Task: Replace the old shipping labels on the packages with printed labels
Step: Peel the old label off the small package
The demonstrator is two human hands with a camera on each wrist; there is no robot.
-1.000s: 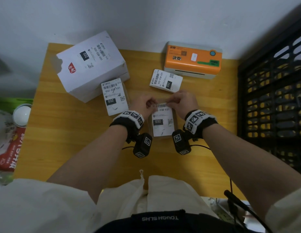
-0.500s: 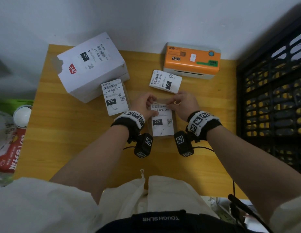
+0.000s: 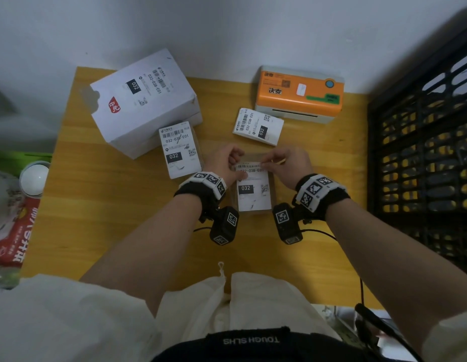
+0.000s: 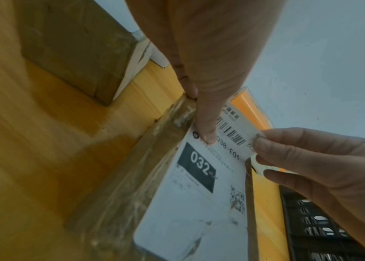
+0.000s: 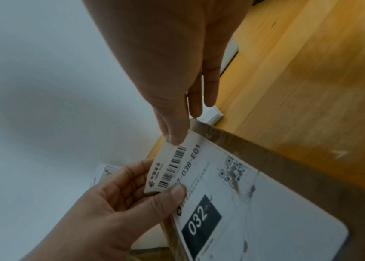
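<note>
A small brown taped package point(image 3: 232, 197) lies at the table's middle, with a white "032" shipping label point(image 3: 253, 199) on its top. The label's far edge is lifted and curls up off the package. My left hand point(image 3: 237, 167) pinches the lifted edge at its left corner, thumb on top of the label point(image 5: 255, 203) and fingers behind it. My right hand point(image 3: 269, 160) pinches the right corner of the same edge point(image 4: 241, 136). The nearer part of the label still lies flat on the package point(image 4: 132, 176).
A large white box point(image 3: 141, 100) stands at the back left, with a second small labelled package point(image 3: 178, 150) in front of it. A loose label point(image 3: 258, 126) lies before the orange label printer point(image 3: 297, 92). A black crate point(image 3: 422, 152) borders the right side; a red packet point(image 3: 15, 231) lies left.
Both hands have drawn the label's far edge slightly toward me, so it has lifted a little more off the package. Nothing else has moved.
</note>
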